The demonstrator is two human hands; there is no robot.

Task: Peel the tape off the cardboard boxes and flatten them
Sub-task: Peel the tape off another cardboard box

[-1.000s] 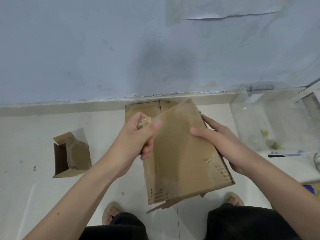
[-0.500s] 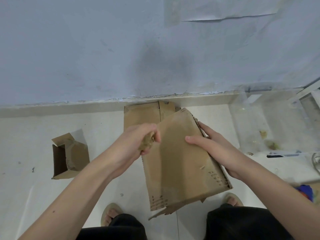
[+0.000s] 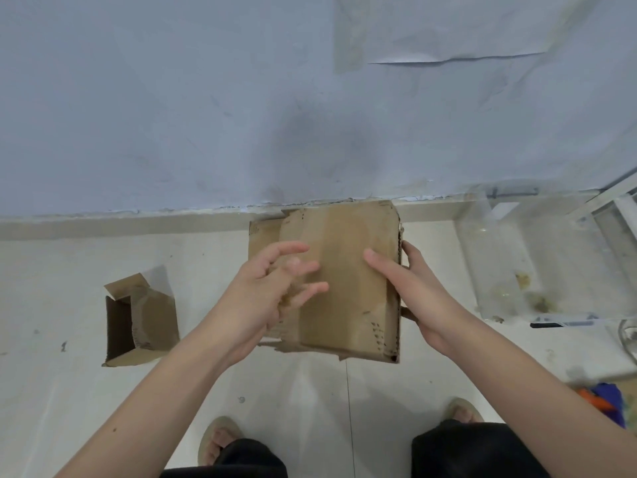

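We hold a flattened box (image 3: 348, 281) out in front of us, above the pale floor (image 3: 310, 391) and close to the blue wall (image 3: 206, 115). Our right hand (image 3: 413, 298) grips its right edge: the thumb lies across the top face and the fingers curl round behind the edge. Our left hand (image 3: 265, 294) hangs over the left part of the box with its fingers spread and relaxed, gripping nothing; it is blurred, so we cannot tell whether the fingertips touch the cardboard. A small brownish scrap, perhaps tape (image 3: 287, 298), shows by the left palm, but it is too smeared for us to say what it is or whether it sticks to the hand. Behind the held box, another flat piece of cardboard (image 3: 263, 232) peeks out at its upper left, near the base of the wall. A second box (image 3: 139, 319), not flattened and open at its near end, lies on the floor well to our left. To our right lies a clear plastic sheet (image 3: 517, 257) with some yellowish bits on it. Our two sandalled feet show at the bottom.
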